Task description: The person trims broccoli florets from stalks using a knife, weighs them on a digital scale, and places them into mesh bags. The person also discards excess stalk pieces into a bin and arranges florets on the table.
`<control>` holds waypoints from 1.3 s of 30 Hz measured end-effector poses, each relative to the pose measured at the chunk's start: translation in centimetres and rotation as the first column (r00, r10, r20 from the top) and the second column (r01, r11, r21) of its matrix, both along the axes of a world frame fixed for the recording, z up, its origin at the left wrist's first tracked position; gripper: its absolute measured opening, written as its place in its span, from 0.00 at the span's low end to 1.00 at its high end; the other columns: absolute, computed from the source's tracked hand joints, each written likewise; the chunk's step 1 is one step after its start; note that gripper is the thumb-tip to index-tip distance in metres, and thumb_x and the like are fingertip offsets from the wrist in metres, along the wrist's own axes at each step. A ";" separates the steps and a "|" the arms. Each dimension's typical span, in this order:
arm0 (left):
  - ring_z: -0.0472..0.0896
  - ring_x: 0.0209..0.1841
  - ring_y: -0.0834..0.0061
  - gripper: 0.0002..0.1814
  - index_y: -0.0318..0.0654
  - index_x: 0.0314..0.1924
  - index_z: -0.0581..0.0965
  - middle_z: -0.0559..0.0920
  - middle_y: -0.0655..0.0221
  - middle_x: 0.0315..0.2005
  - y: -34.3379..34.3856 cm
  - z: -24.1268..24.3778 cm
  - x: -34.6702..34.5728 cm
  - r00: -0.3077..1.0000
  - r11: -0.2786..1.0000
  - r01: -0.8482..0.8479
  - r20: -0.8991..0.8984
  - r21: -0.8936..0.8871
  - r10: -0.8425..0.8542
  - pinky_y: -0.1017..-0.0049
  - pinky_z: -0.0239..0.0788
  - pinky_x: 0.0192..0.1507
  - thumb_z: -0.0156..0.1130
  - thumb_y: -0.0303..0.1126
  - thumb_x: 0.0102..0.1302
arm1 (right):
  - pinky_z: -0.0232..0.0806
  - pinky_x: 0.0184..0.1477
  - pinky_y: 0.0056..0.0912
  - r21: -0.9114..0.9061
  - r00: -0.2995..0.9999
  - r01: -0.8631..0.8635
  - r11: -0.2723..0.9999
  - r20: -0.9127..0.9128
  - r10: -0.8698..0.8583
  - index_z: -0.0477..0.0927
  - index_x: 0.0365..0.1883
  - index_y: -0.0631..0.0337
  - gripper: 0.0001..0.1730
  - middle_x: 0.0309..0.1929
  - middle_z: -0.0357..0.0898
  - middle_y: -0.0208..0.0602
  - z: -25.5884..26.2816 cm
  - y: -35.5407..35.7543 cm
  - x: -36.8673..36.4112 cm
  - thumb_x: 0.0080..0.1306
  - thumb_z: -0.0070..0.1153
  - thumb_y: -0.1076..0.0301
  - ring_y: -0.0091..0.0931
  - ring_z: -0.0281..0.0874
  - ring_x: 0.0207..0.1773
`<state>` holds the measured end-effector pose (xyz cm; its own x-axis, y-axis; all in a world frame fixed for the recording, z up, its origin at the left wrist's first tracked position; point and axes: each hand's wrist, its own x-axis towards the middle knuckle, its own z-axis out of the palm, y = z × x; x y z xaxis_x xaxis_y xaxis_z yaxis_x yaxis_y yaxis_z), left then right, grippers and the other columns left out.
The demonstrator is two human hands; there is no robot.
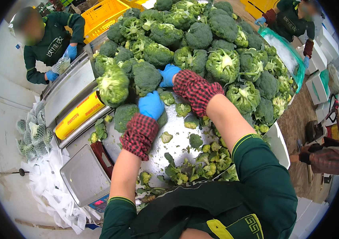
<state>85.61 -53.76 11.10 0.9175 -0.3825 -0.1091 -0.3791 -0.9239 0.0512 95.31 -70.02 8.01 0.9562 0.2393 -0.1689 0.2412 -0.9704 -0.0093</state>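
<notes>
My left hand (151, 105), in a blue glove, is curled at the lower edge of a dark green broccoli head (146, 78). Another broccoli head (162, 119) shows partly from beneath that hand. My right hand (168, 75), also blue-gloved, has its fingers against the right side of the first head. Its palm side is hidden, so the grip of either hand is unclear. To the left, a pale-stemmed broccoli head (113, 86) lies stem up, and a further head (126, 117) rests beside my left wrist. Small trimmed florets (166, 137) are scattered on the metal tabletop (174, 151).
A large broccoli pile (199, 35) covers the far side. At left are a yellow film roll (80, 116), a weighing scale (85, 176), a brown-handled tool (102, 158) and netted broccoli (35, 131). Co-workers stand at far left (53, 41) and far right (295, 21). Yellow crates (102, 18) stand behind.
</notes>
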 end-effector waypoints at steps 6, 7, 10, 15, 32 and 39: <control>0.82 0.41 0.53 0.13 0.36 0.42 0.77 0.82 0.52 0.39 1.5 -0.8 2.7 0.988 0.990 0.112 -0.112 0.083 -0.102 0.57 0.74 0.42 0.52 0.32 0.60 | 0.69 0.51 0.47 0.040 0.948 -0.077 0.996 -0.307 0.085 0.82 0.48 0.50 0.32 0.55 0.75 0.46 -0.3 0.0 -2.4 0.61 0.45 0.35 0.44 0.76 0.51; 0.82 0.41 0.51 0.12 0.36 0.42 0.77 0.82 0.50 0.39 1.3 -0.7 2.7 0.987 0.988 0.132 -0.104 0.082 -0.123 0.57 0.74 0.42 0.52 0.31 0.60 | 0.71 0.47 0.47 0.062 0.951 -0.096 0.993 -0.290 0.110 0.82 0.46 0.50 0.29 0.51 0.77 0.47 -0.5 -0.2 -4.3 0.62 0.46 0.38 0.46 0.78 0.46; 0.83 0.41 0.52 0.13 0.35 0.43 0.77 0.82 0.49 0.40 0.6 -1.6 3.6 0.978 0.972 0.178 -0.137 0.156 -0.157 0.58 0.75 0.42 0.52 0.30 0.60 | 0.70 0.49 0.47 0.105 0.983 0.012 0.994 -0.181 0.007 0.79 0.52 0.49 0.29 0.49 0.78 0.46 -0.7 -0.7 -10.8 0.61 0.48 0.41 0.45 0.77 0.48; 0.80 0.50 0.53 0.41 0.38 0.69 0.58 0.79 0.48 0.49 -1.3 -3.9 5.0 0.936 0.909 0.318 -0.245 0.270 -0.255 0.59 0.73 0.51 0.60 0.34 0.54 | 0.70 0.44 0.50 0.142 0.995 0.093 0.985 -0.056 -0.085 0.72 0.61 0.47 0.33 0.48 0.77 0.46 -2.5 -2.1 -18.8 0.61 0.48 0.41 0.46 0.76 0.47; 0.73 0.56 0.54 0.34 0.42 0.62 0.67 0.70 0.49 0.56 -12.3 -5.7 -6.5 0.811 0.597 0.507 0.109 -0.622 -0.575 0.65 0.67 0.56 0.66 0.35 0.55 | 0.63 0.59 0.44 0.536 0.677 0.369 0.759 0.404 -0.615 0.64 0.65 0.56 0.40 0.56 0.69 0.53 6.1 -13.7 -39.1 0.56 0.63 0.56 0.48 0.67 0.58; 0.74 0.41 0.67 0.32 0.41 0.50 0.65 0.74 0.62 0.39 -16.5 -10.2 -5.1 0.941 0.570 0.073 -0.132 -0.818 -0.311 0.69 0.69 0.48 0.74 0.28 0.47 | 0.60 0.64 0.41 0.659 0.788 0.404 0.635 0.102 -0.607 0.60 0.70 0.49 0.48 0.62 0.66 0.49 4.3 -16.7 -37.9 0.54 0.68 0.50 0.43 0.65 0.64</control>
